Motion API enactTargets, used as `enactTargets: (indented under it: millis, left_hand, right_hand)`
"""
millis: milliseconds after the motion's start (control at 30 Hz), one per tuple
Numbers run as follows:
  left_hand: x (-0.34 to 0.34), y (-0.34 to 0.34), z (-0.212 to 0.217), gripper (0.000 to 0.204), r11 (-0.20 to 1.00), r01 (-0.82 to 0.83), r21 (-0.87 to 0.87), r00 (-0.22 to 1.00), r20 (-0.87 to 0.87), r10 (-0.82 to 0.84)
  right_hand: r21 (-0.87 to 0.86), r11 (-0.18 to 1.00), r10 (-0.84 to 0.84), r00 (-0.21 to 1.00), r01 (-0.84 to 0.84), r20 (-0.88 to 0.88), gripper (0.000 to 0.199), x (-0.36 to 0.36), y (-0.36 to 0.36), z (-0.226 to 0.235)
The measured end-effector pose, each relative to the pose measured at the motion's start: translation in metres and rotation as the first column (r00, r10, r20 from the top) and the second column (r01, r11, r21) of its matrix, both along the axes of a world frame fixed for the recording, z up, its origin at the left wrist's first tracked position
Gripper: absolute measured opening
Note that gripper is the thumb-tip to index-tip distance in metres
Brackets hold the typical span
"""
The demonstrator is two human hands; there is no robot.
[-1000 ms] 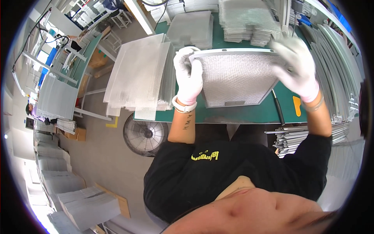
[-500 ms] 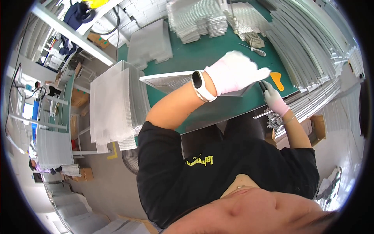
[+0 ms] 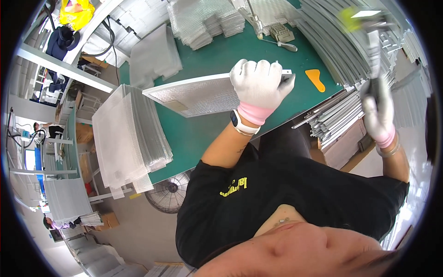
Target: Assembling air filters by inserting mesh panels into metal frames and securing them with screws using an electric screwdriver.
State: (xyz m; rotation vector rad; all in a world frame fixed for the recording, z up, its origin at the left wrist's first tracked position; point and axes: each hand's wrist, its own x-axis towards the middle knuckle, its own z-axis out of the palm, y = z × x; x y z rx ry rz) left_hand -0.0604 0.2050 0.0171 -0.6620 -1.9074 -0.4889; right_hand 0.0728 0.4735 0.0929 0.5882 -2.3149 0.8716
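Note:
A flat metal mesh filter panel (image 3: 194, 94) in a silver frame lies on the green table (image 3: 217, 55). My left hand (image 3: 258, 87), in a white glove with a watch at the wrist, grips the panel's right end, fingers curled over its far edge. My right hand (image 3: 379, 113), also gloved, is raised off to the right of the table. It holds a long thin metal strip (image 3: 374, 51) that points upward and looks blurred. Just below that hand lies a pile of similar metal strips (image 3: 334, 117).
A thick stack of mesh sheets (image 3: 124, 134) overhangs the table's left end. More filter stacks (image 3: 207, 18) stand at the back. An orange scraper (image 3: 316, 78) lies right of the panel. A floor fan (image 3: 168, 194) sits under the table. Another person (image 3: 46, 129) is far left.
My right hand has risen from the pile of strips with one strip in it. My left hand stays on the panel, which now lies flatter on the table.

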Motion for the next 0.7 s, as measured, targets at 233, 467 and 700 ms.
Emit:
enactTargets:
  millis: [233, 467, 700]
  left_hand:
    - [-0.004, 0.001, -0.004, 0.032, 0.999, -0.003, 0.046, 0.999, -0.047, 0.005]
    - [-0.002, -0.004, -0.005, 0.032, 0.998, 0.051, 0.035, 0.998, -0.042, -0.049]
    - [0.003, -0.010, -0.001, 0.029, 0.992, 0.128, 0.007, 0.990, -0.065, -0.127]
  right_hand:
    - [0.247, 0.966, -0.113, 0.986, 0.079, 0.124, 0.055, 0.009, -0.007, 0.013]
    - [0.344, 0.938, -0.081, 0.934, -0.047, 0.347, 0.058, -0.018, -0.003, -0.040]
    - [0.526, 0.850, -0.252, 0.868, -0.011, 0.427, 0.059, -0.111, -0.027, -0.153]
